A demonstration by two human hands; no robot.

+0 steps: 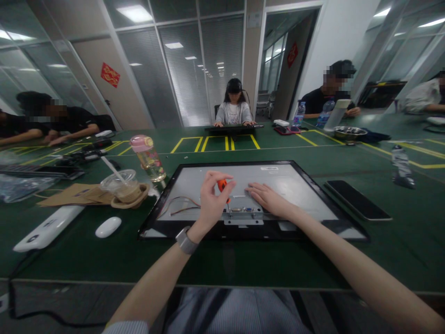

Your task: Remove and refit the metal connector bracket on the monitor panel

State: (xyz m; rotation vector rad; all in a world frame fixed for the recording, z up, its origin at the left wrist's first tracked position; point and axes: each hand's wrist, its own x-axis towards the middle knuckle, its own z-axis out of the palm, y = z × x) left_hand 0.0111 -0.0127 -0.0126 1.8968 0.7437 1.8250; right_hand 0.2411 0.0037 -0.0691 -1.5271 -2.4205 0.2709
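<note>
A flat display panel (292, 185) with a black frame and grey metal back lies on the green table in front of me. My left hand (212, 197) grips a screwdriver (222, 185) by its orange and black handle. The screwdriver stands nearly upright, its shaft pointing down at a small metal bracket (243, 221) with connector ports near the panel's close edge. Whether the tip sits in a screw is too small to tell. My right hand (266, 197) rests flat on the panel's back, fingers stretched out. Thin wires (184, 202) lie on the panel's left side.
Left of the panel are a pink-lidded bottle (148, 157), a plastic cup (120, 183) in a carton holder, a white oval case (108, 227) and a white corded device (48, 227). A phone (358, 199) lies to the right. Several people sit around the table.
</note>
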